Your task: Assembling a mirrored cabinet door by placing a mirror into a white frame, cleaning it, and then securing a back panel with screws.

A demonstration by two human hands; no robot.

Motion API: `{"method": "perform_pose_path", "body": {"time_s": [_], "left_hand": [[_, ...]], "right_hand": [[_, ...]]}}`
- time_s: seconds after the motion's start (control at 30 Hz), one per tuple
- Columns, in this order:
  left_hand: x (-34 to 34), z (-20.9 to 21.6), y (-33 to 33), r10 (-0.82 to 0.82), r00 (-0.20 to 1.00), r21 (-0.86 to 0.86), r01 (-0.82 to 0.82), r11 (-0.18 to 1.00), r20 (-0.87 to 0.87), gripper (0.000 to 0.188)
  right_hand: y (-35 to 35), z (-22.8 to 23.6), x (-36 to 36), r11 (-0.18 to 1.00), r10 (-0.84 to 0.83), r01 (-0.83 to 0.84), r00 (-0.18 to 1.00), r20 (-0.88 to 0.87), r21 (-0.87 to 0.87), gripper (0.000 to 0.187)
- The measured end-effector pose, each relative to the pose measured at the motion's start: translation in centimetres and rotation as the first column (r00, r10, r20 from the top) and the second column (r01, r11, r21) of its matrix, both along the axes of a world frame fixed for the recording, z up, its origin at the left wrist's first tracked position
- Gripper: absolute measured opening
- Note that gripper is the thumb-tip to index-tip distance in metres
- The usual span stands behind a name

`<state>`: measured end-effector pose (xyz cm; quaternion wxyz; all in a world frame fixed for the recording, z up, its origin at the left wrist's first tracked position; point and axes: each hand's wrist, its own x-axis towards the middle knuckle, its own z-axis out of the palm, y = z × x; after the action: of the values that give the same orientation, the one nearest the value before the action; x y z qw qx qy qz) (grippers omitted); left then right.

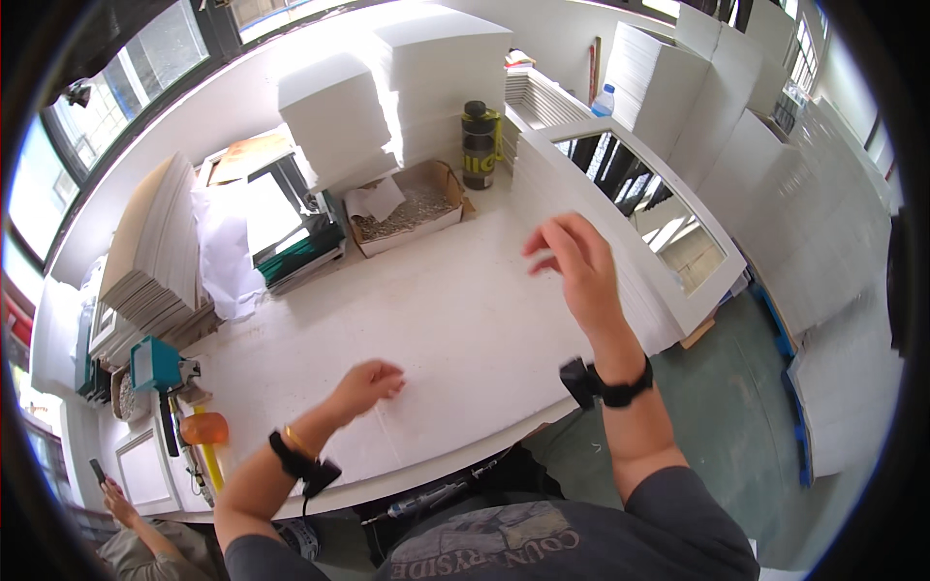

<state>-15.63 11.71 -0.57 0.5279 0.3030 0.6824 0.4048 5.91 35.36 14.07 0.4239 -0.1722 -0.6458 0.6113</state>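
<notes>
My left hand [366, 389] hovers over the near middle of the white table [455, 329]. Its fingers are loosely bent and slightly smeared, with nothing visible in them. Farther right and higher up is my right hand [579, 261], its fingers half curled and apart, likewise holding nothing. Beside it stands a stack of white frames [591, 203], nearest to that hand. On top lies a white frame with a mirror-like pane [668, 208]. A shallow cardboard box [412, 237] of small metal pieces and a paper scrap sits at the table's back.
A dark bottle [478, 145] stands behind the box. Stacked white boards [441, 87] rise at the back, brown-edged boards [150, 232] at left. A teal-headed tool [157, 365] is near the left edge. Another person's hand [118, 505] holds a phone at lower left.
</notes>
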Motion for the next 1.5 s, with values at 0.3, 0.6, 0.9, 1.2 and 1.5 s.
{"method": "perform_pose_path", "body": {"time_s": [0.3,0.6,0.9,1.2,1.5], "left_hand": [[5.3,-2.9,-10.7,0.473,0.716,0.312,-0.358,0.880,-0.514,0.010],[6.5,-2.3,-10.0,0.478,0.450,0.452,-0.172,0.875,-0.754,0.009],[5.9,-2.5,-10.0,0.480,0.509,0.480,-0.143,0.866,-0.714,0.015],[5.4,-3.3,-10.1,0.481,0.554,0.462,-0.186,0.867,-0.679,0.018],[4.8,-1.3,-9.6,0.463,0.612,0.465,-0.170,0.869,-0.641,0.018]], "right_hand": [[10.4,0.1,-19.7,0.961,-0.201,0.184,0.977,-0.063,-0.208,0.025],[25.2,4.4,-23.5,0.610,-0.736,-0.042,0.339,0.585,0.792,0.036],[30.2,2.4,-20.3,0.555,-0.764,-0.697,-0.212,0.609,0.454,0.043],[33.0,0.5,-21.9,0.797,-0.436,-0.592,-0.427,0.792,0.120,0.047],[35.1,1.8,-22.3,0.814,-0.487,-0.530,-0.399,0.777,0.238,0.040]]}}
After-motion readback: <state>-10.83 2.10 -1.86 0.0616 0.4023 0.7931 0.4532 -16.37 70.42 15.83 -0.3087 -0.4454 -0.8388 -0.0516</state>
